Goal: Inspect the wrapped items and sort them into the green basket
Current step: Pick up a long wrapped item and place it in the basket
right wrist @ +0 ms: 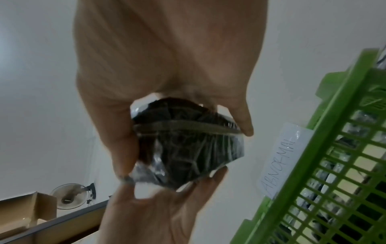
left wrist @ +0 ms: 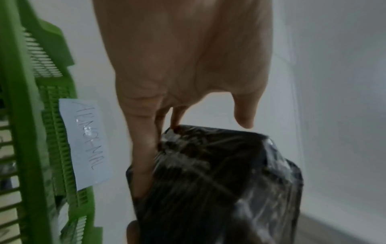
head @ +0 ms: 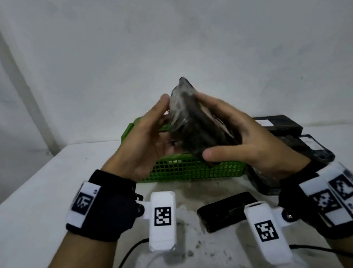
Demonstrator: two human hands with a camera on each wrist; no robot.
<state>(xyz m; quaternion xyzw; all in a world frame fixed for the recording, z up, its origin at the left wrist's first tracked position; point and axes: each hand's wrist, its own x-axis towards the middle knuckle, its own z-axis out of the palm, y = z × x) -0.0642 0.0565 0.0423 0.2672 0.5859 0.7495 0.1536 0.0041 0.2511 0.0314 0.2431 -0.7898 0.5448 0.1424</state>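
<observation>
Right grip (head: 251, 142) clasps the plastic-wrapped dark item (head: 196, 123); left grip (head: 146, 140) cups its other side, tilted over the green basket (head: 187, 171), probably for checking the wrapping.

Two hands, the left hand (head: 144, 141) and the right hand (head: 257, 146), hold one wrapped item (head: 200, 129). There is one green basket (head: 187, 169) bearing one paper label (left wrist: 85, 142). On the desk (head: 38, 199) one dark pack (head: 225, 212) lies alone, and a pile (head: 281, 122) at the right shows at least three more. Those inside the basket are too hidden to count.
</observation>
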